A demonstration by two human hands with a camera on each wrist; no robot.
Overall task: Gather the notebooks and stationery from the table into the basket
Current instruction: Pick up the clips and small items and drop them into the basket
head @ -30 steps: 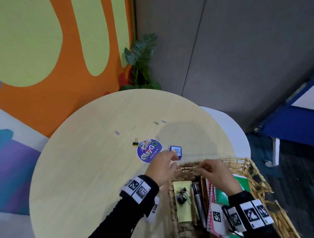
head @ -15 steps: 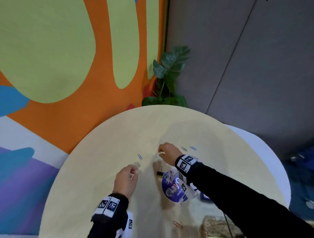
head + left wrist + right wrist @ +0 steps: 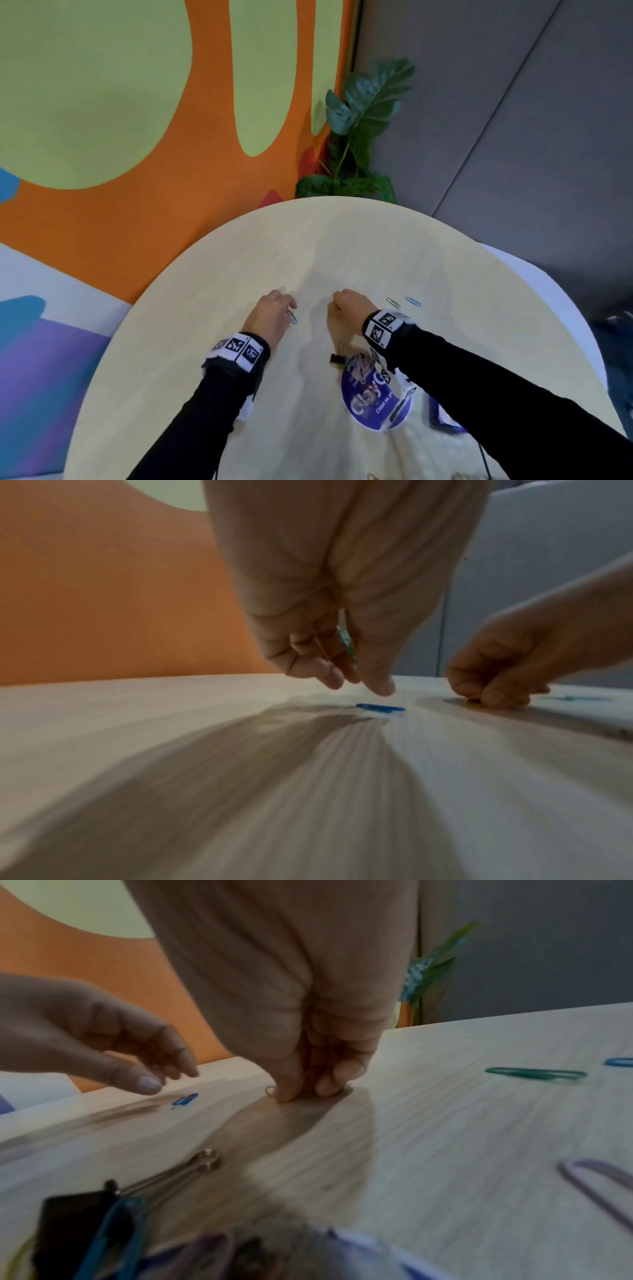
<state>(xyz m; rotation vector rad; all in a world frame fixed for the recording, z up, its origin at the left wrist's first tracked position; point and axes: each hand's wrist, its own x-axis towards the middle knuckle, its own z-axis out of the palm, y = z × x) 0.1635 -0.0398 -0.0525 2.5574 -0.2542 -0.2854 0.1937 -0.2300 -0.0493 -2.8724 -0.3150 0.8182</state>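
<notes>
On the round pale wooden table [image 3: 212, 342] lies a blue paper clip [image 3: 293, 317] [image 3: 381, 708]. My left hand [image 3: 286, 308] [image 3: 358, 685] hovers just over it, thumb and forefinger parted and holding nothing. My right hand [image 3: 337, 303] [image 3: 308, 1093] presses down on the table a little to the right. Its thumb and fingers pinch a small yellow paper clip [image 3: 270, 1090], of which only one loop shows. Only a scrap of the wicker basket [image 3: 459, 475] shows at the bottom edge of the head view.
A green clip [image 3: 393, 303] [image 3: 536, 1074] and another blue clip [image 3: 413, 301] lie right of my right wrist. A black binder clip [image 3: 337, 358] [image 3: 78, 1221], a round purple sticker [image 3: 366, 404] with clips on it and a blue object [image 3: 442, 416] sit nearer me. A plant [image 3: 359, 120] stands beyond the table.
Both hands left the basket and reached out over the table. In the last half second my left hand moved forward onto the blue clip; my right hand stayed low at its spot.
</notes>
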